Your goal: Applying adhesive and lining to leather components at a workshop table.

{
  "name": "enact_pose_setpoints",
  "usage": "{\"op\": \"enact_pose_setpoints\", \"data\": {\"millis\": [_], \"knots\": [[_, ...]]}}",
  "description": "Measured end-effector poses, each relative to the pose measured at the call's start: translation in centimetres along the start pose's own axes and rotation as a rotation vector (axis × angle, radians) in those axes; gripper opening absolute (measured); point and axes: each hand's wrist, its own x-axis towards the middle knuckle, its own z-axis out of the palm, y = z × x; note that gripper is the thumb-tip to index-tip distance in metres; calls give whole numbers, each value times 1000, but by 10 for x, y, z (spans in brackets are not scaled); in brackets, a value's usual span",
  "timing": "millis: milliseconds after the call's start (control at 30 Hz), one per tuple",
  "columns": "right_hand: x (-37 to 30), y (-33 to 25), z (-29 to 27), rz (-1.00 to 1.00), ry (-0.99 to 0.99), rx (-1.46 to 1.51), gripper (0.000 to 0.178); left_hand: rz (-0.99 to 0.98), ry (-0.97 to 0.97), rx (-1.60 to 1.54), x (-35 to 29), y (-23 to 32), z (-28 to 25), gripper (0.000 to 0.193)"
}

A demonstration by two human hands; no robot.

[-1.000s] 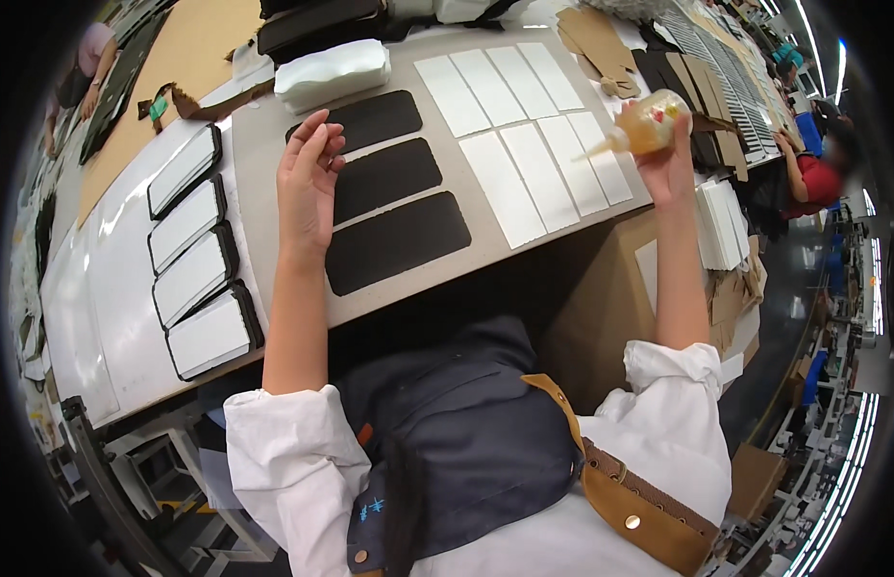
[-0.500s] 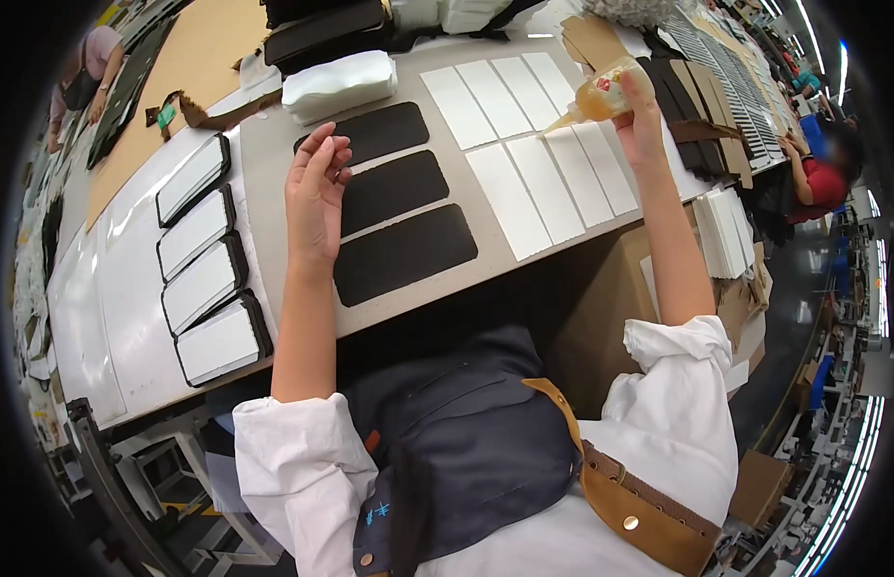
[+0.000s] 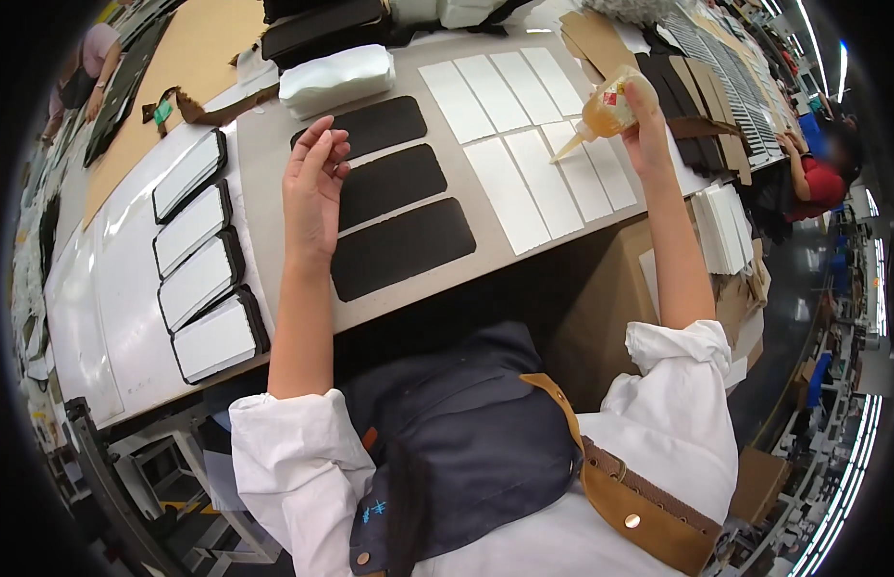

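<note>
The bottle (image 3: 608, 113), probably light, squeezable and best grasped round its body, is clasped by the right hand (image 3: 647, 137), while the left hand (image 3: 312, 181) is held empty, loosely parted.

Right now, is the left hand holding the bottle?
No, the right hand holds the bottle, its nozzle angled toward the white strips.

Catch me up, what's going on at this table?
The person's right hand holds an amber-filled squeeze bottle, its nozzle pointing down at white strips laid in two rows; whether it touches them is unclear. The left hand is empty and loosely curled, near three black panels. Further left lie four black stacks topped with white.
</note>
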Motion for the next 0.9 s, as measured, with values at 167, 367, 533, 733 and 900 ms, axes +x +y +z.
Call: {"op": "enact_pose_setpoints", "data": {"millis": [167,367,533,733,900], "knots": [[-18,-5,-14,30,-11,-13,45,-5,-11,-3,0,0,2,33],[-53,-16,-21,91,-26,-65,58,0,21,-14,-1,2,7,29],[-77,-20,-32,131,-30,-95,64,-5,6,-2,1,1,2,33],[-60,-29,-35,143,105,368,65,-2,-8,-9,1,0,5,31],[-19,-21,-25,3,195,151,65,-3,16,-13,2,0,3,30]]}}
